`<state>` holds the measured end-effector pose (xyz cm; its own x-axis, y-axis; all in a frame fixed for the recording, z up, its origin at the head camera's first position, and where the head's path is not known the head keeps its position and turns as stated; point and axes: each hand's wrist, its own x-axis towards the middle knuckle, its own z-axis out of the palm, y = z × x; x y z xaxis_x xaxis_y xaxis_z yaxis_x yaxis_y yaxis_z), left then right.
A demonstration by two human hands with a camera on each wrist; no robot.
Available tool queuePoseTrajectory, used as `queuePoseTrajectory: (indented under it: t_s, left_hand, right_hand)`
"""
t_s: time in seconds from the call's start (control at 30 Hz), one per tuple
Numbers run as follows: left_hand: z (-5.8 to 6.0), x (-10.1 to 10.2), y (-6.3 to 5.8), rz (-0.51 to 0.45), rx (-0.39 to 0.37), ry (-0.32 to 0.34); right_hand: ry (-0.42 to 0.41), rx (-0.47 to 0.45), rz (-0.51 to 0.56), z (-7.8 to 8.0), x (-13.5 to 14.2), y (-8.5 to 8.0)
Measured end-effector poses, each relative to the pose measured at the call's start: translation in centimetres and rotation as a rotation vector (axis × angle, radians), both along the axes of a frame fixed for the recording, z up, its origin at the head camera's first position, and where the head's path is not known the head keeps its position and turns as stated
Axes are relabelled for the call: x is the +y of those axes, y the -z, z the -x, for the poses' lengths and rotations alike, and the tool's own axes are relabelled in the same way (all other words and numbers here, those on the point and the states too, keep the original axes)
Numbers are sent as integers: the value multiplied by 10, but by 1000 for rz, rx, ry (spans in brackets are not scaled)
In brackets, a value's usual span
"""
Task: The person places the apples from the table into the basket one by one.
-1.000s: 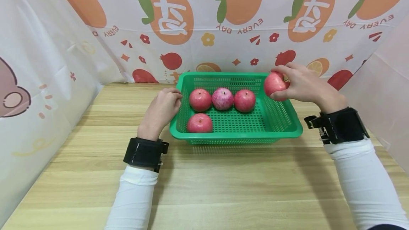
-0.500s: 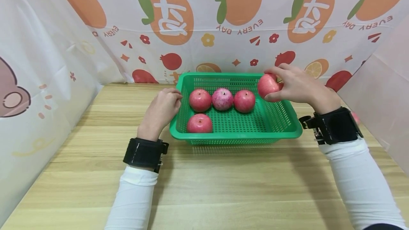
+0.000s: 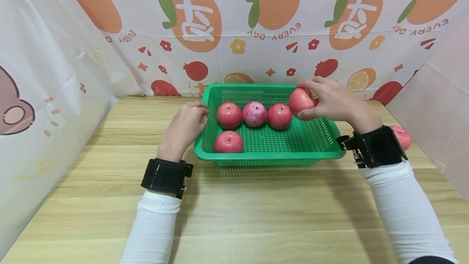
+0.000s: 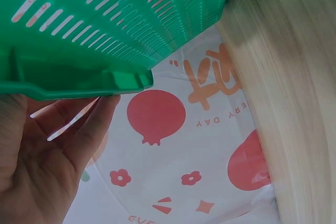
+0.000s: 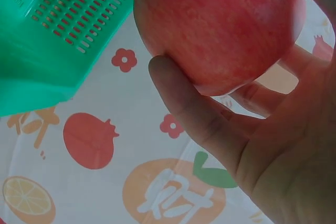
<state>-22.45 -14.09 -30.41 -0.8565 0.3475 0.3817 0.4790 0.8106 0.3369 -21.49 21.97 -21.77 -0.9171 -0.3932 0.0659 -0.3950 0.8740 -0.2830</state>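
Note:
My right hand [image 3: 335, 103] grips a red apple [image 3: 301, 103] between thumb and fingers, above the right part of a green plastic basket [image 3: 271, 156]. In the right wrist view, the fingers wrap round one side of this apple [image 5: 220, 30]. Inside the basket, a red apple [image 3: 229, 115], a paler streaked apple [image 3: 255, 114] and another red apple [image 3: 280, 116] form a back row. One more apple [image 3: 229, 142] sits at the front left. My left hand [image 3: 185, 123] holds the basket's left rim, its fingertips against the rim's underside [image 4: 79, 94] in the left wrist view.
Beyond my right wrist, a loose apple [image 3: 402, 137] lies on the wooden table [image 3: 256, 215], partly covered by the black wrist strap. A white fruit-print sheet [image 3: 227, 64] hangs right behind the basket. Pale sheets also border the table at left and right.
My right hand has carried its apple leftward, from the basket's right rim to over its inside. The loose apple at the right has come into view. The left hand stays at the rim.

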Motion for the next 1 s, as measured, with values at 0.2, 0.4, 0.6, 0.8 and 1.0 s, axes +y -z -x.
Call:
queuePoseTrajectory:
  t_s: [0.2,0.4,0.6,0.8,1.0]
  left_hand:
    - [0,0,1,-6,1,3]
    - [0,-1,1,-7,6,-3]
    - [0,0,1,-1,-8,-1]
    - [0,1,0,-2,-4,-3]
    - [1,0,-1,3,-4,1]
  right_hand:
    - [-9,2,14,0,-1,1]
    - [-27,-15,5,1,-7,2]
    - [-40,-41,-2,3,-12,6]
    - [-71,-63,-11,6,-18,11]
    - [-85,-78,-1,8,-25,13]
